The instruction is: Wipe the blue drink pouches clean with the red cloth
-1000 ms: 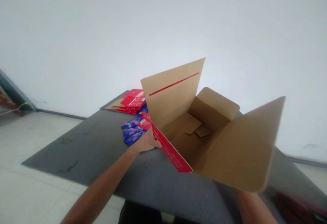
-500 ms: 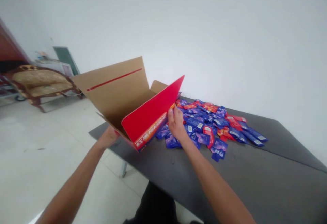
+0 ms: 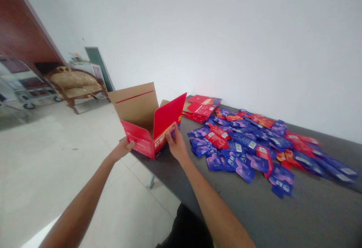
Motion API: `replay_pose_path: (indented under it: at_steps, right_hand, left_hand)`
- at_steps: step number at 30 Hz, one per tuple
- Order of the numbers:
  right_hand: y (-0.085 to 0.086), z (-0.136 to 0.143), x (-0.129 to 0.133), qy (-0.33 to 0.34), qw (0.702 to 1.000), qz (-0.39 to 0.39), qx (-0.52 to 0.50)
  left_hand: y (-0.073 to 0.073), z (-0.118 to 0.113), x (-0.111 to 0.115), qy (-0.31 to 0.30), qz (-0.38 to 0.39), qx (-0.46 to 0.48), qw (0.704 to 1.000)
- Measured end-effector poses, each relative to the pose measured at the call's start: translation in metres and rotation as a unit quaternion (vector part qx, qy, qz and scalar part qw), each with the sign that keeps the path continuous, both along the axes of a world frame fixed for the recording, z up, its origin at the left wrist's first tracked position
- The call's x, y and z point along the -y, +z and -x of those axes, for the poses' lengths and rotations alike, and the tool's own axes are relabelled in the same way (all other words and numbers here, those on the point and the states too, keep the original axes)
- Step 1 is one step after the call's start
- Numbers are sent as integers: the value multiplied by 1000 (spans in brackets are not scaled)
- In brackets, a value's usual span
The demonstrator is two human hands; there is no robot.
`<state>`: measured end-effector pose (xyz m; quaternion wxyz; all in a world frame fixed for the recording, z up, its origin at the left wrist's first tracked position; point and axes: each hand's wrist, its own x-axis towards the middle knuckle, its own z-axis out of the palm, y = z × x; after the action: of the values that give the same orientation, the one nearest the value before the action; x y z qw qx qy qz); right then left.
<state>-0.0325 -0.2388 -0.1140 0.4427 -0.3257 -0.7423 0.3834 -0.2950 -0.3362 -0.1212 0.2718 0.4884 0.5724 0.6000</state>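
Observation:
A red cardboard box (image 3: 141, 140) with brown inner faces and raised flaps is at the left end of the dark table (image 3: 181, 182). My left hand (image 3: 124, 148) grips the box at its near left side. On the right side of the box, my right hand (image 3: 177, 142) holds the printed wall, thumb and fingers closed on it. The top flaps stand open, and the bottom inside is hidden. Right of my right hand lies a spread of blue pouches (image 3: 239, 165) and red pouches (image 3: 217, 137).
Flat red cartons (image 3: 202, 106) are stacked behind the box by the white wall (image 3: 226, 44). Across the tiled floor (image 3: 85, 172) stand a carved sofa (image 3: 76, 82) and a metal trolley (image 3: 31, 89). Dark clothing of mine shows below the table edge.
The view has swung right. The box has come down from a tilt to nearly upright, and its near red flap now faces me. The flat carton stack has come into fuller view.

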Motion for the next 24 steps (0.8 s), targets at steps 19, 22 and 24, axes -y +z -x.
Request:
replay_pose_path:
  at_steps: [19, 22, 24]
  right_hand:
    - [-29, -8, -8, -15, 999, 20, 45]
    - [-16, -22, -11, -8, 995, 1, 97]
    - [-3, -34, -14, 17, 988, -13, 152]
  left_hand:
    - [-10, -21, -109, -66, -11, -95, 993]
    - [-15, -29, -113, -77, -17, -87, 993]
    - [-16, -31, -115, -90, -16, -82, 992]
